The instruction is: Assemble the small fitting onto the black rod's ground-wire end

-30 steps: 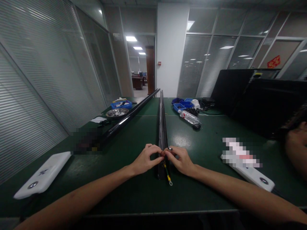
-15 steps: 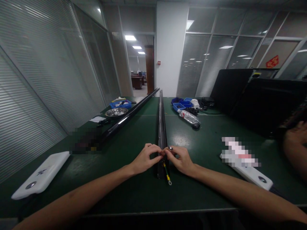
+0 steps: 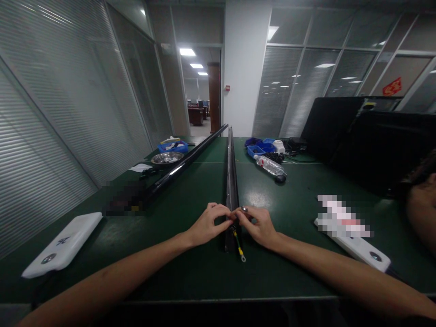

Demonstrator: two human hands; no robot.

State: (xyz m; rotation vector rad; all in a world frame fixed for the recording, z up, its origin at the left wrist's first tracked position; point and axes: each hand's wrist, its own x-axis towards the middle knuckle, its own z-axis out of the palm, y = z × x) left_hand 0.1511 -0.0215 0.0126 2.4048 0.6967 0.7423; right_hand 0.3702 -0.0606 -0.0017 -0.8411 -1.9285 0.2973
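Observation:
A long black channel-shaped bar (image 3: 233,172) lies lengthwise on the green table, its near end between my forearms. Over that end my left hand (image 3: 211,223) and my right hand (image 3: 258,225) meet, fingertips pinched together. What the fingertips pinch is hidden behind them. A ring shows on a finger of my right hand. Just below the fingers, a short green-and-yellow wire (image 3: 239,246) with a metal ring terminal sticks out toward me past the bar's end.
A second black bar (image 3: 184,165) slants across the left side. Nearby are a metal bowl (image 3: 166,158) and a blue bin (image 3: 173,146). White devices (image 3: 64,245) lie left and right. A plastic bottle (image 3: 270,165) lies near blue trays (image 3: 260,147). Another person's arm (image 3: 424,204) is at far right.
The whole view has shifted slightly. Both hands keep the same pinched pose over the bar's end, and the wire hangs much as before.

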